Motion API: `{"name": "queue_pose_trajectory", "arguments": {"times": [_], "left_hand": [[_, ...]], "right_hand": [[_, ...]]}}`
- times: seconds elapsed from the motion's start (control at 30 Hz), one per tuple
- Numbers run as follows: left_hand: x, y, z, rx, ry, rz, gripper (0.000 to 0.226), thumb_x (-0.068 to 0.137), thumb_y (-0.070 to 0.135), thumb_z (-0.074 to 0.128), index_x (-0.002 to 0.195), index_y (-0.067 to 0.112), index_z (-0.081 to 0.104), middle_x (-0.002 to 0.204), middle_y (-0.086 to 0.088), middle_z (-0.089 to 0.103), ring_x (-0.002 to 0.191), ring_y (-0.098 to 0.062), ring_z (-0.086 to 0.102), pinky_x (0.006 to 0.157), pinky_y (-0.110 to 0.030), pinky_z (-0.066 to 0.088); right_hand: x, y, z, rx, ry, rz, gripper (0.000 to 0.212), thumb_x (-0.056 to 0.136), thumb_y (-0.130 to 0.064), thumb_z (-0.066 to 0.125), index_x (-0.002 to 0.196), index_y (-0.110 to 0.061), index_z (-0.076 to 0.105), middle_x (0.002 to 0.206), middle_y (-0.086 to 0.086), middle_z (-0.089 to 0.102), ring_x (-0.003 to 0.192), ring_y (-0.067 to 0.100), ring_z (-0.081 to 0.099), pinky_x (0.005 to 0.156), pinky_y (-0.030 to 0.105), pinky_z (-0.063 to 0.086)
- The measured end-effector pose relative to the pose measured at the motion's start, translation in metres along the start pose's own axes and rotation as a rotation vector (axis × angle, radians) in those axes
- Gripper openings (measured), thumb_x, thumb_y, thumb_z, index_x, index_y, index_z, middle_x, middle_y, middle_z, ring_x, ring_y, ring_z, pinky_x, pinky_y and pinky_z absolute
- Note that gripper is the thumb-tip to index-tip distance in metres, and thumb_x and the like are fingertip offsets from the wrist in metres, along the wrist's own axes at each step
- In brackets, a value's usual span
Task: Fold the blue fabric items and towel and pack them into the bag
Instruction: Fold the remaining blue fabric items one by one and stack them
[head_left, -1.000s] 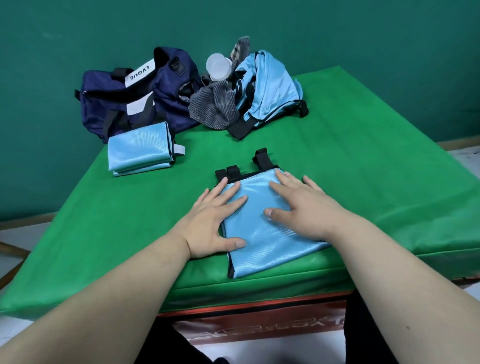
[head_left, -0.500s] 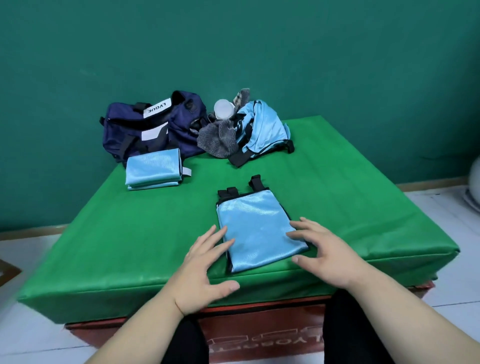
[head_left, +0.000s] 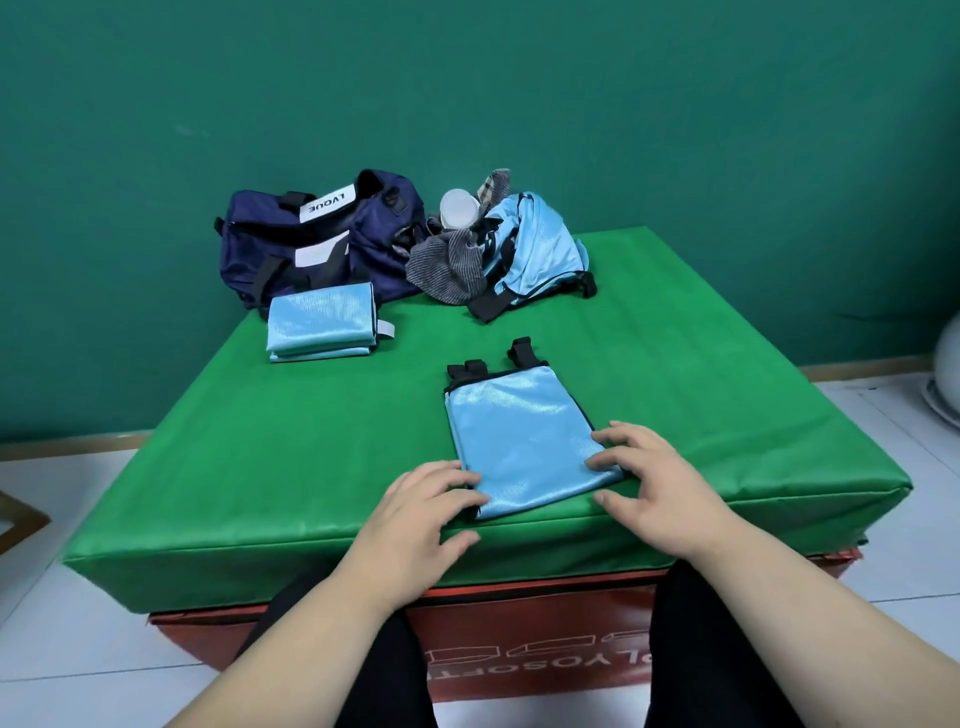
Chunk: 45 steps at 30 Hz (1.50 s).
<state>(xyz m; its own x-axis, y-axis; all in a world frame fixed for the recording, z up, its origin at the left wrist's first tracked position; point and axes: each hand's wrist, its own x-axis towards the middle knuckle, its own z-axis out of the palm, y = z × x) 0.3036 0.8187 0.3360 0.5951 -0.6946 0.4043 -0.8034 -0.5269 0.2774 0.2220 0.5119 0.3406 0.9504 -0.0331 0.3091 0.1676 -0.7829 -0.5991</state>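
My left fingers (head_left: 462, 493) and right fingers (head_left: 613, 460), loosely bent and gripping nothing, have slid back from pressing flat to the near corners of the folded blue piece (head_left: 519, 431). Folding looks done. Beyond lies the navy bag (head_left: 270, 254).

The folded blue fabric (head_left: 524, 441) at the mat's near edge is a sheeny, fine-mesh cloth with matt black webbing tabs. My green mat (head_left: 260, 457) has a smooth, faintly glossy cover. Toward its far left corner the navy bag (head_left: 311, 244) is matt woven cloth, and the grey towel (head_left: 447, 265) beside it looks rough and ribbed.
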Motion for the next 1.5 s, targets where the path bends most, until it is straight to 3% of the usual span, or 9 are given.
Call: {"name": "queue_pose_trajectory", "arguments": {"times": [0.33, 0.5, 0.67, 0.93, 1.1, 1.23, 1.3, 1.4, 1.5], "left_hand": [[0.01, 0.0, 0.005, 0.016, 0.036, -0.021, 0.03, 0.081, 0.034, 0.079, 0.11, 0.031, 0.072, 0.11, 0.021, 0.065, 0.109, -0.004, 0.052, 0.094, -0.032, 0.044], [0.011, -0.001, 0.003, -0.078, 0.104, -0.062, 0.021, 0.089, 0.041, 0.059, 0.102, 0.029, 0.07, 0.102, 0.024, 0.063, 0.104, -0.002, 0.053, 0.091, -0.036, 0.048], [0.01, -0.005, -0.002, -0.291, 0.196, -0.149, 0.022, 0.091, 0.041, 0.054, 0.101, 0.027, 0.068, 0.109, 0.025, 0.064, 0.115, 0.0, 0.055, 0.101, -0.025, 0.042], [0.01, 0.0, -0.008, -0.534, 0.174, -0.349, 0.02, 0.089, 0.057, 0.044, 0.106, 0.055, 0.055, 0.129, 0.017, 0.064, 0.128, 0.005, 0.05, 0.105, -0.022, 0.039], [0.008, 0.007, -0.01, -0.526, 0.209, -0.325, 0.031, 0.097, 0.065, 0.03, 0.109, 0.045, 0.049, 0.13, 0.022, 0.061, 0.12, 0.003, 0.055, 0.097, -0.018, 0.041], [0.013, 0.009, -0.009, -0.508, 0.238, -0.34, 0.039, 0.09, 0.078, 0.023, 0.097, 0.045, 0.043, 0.074, 0.023, 0.053, 0.061, -0.002, 0.044, 0.057, -0.02, 0.034], [0.017, 0.007, -0.007, -0.531, 0.224, -0.361, 0.039, 0.086, 0.081, 0.031, 0.098, 0.046, 0.041, 0.077, 0.021, 0.054, 0.06, -0.005, 0.044, 0.059, -0.023, 0.037], [0.025, 0.007, -0.005, -0.547, 0.183, -0.491, 0.036, 0.076, 0.066, 0.06, 0.104, 0.052, 0.041, 0.094, 0.027, 0.066, 0.078, -0.017, 0.063, 0.077, -0.036, 0.05], [0.036, 0.007, -0.002, -0.468, 0.176, -0.561, 0.04, 0.084, 0.042, 0.072, 0.108, 0.055, 0.042, 0.096, 0.036, 0.065, 0.085, 0.002, 0.065, 0.075, -0.026, 0.047]], "right_hand": [[0.0, 0.006, 0.0, 0.03, -0.005, 0.001, 0.034, 0.07, -0.031, 0.071, 0.104, -0.029, 0.072, 0.127, -0.017, 0.054, 0.133, 0.003, 0.041, 0.112, 0.024, 0.03], [0.001, 0.004, -0.001, 0.041, -0.013, 0.001, 0.039, 0.07, -0.03, 0.075, 0.109, -0.031, 0.07, 0.129, -0.016, 0.051, 0.137, 0.007, 0.037, 0.117, 0.031, 0.029], [0.003, -0.001, 0.005, -0.015, -0.037, -0.016, 0.038, 0.075, -0.054, 0.063, 0.108, -0.037, 0.07, 0.133, -0.021, 0.046, 0.144, 0.007, 0.029, 0.119, 0.04, 0.027], [0.012, -0.012, 0.012, 0.007, 0.007, -0.143, 0.024, 0.084, -0.05, 0.061, 0.096, -0.031, 0.069, 0.137, -0.014, 0.053, 0.146, 0.01, 0.029, 0.116, 0.044, 0.033], [0.019, -0.028, 0.016, 0.264, 0.188, -0.127, 0.005, 0.09, -0.041, 0.057, 0.092, -0.036, 0.058, 0.122, -0.013, 0.065, 0.134, 0.01, 0.048, 0.11, 0.034, 0.039], [0.027, -0.031, 0.019, 0.236, 0.295, -0.016, 0.025, 0.09, -0.073, 0.04, 0.1, -0.052, 0.048, 0.094, -0.013, 0.064, 0.091, 0.007, 0.06, 0.083, 0.032, 0.047], [0.034, -0.032, 0.018, 0.169, 0.328, 0.032, 0.025, 0.089, -0.069, 0.038, 0.096, -0.046, 0.043, 0.078, -0.01, 0.058, 0.072, 0.011, 0.053, 0.066, 0.037, 0.042], [0.046, -0.032, 0.017, 0.091, 0.343, 0.08, 0.027, 0.092, -0.06, 0.04, 0.097, -0.033, 0.041, 0.073, -0.013, 0.053, 0.069, 0.018, 0.052, 0.063, 0.035, 0.038], [0.063, -0.034, 0.019, 0.018, 0.289, 0.157, 0.022, 0.098, -0.049, 0.046, 0.096, -0.028, 0.04, 0.07, -0.011, 0.051, 0.07, 0.029, 0.053, 0.061, 0.035, 0.034]]}}
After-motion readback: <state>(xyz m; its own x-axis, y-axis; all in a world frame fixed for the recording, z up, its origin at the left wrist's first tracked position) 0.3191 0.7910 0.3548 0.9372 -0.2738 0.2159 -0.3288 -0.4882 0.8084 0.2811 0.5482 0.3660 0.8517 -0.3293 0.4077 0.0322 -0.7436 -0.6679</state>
